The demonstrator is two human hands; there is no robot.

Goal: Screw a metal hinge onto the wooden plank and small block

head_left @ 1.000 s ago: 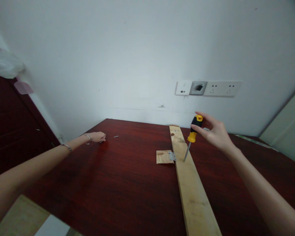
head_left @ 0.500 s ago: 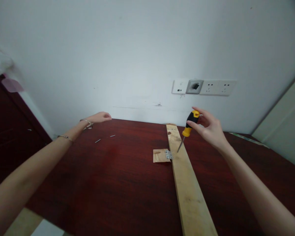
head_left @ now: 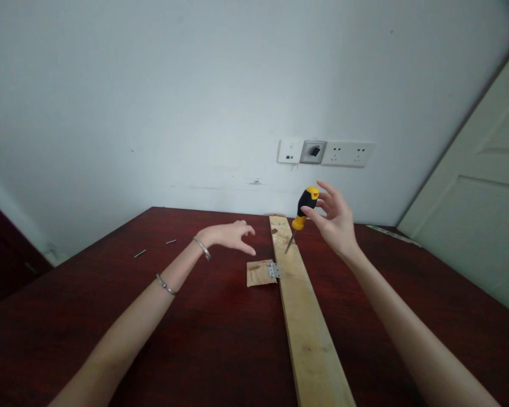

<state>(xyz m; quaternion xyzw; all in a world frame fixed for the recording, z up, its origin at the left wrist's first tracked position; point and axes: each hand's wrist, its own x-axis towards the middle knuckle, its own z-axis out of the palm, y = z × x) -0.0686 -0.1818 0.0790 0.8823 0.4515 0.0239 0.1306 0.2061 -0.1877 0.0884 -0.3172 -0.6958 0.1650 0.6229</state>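
Observation:
My right hand holds a screwdriver by its black and yellow handle, between thumb and fingers. Its shaft slants down to the left, the tip at or just above a long wooden board. A metal hinge lies at the board's left edge, one leaf over a small thin wooden piece and the other reaching the board. My left hand is held over the table behind the small piece, fingers apart and curved, with nothing visible in it.
Two thin metal pieces like screws or nails, one nearer and one farther, lie on the dark red table at left. Behind it rises a white wall with sockets. A pale door stands at right.
My left hand has come right, from the table's far left to beside the small wooden piece, and its fingers have spread. The screwdriver stays in my right hand. The view has turned right.

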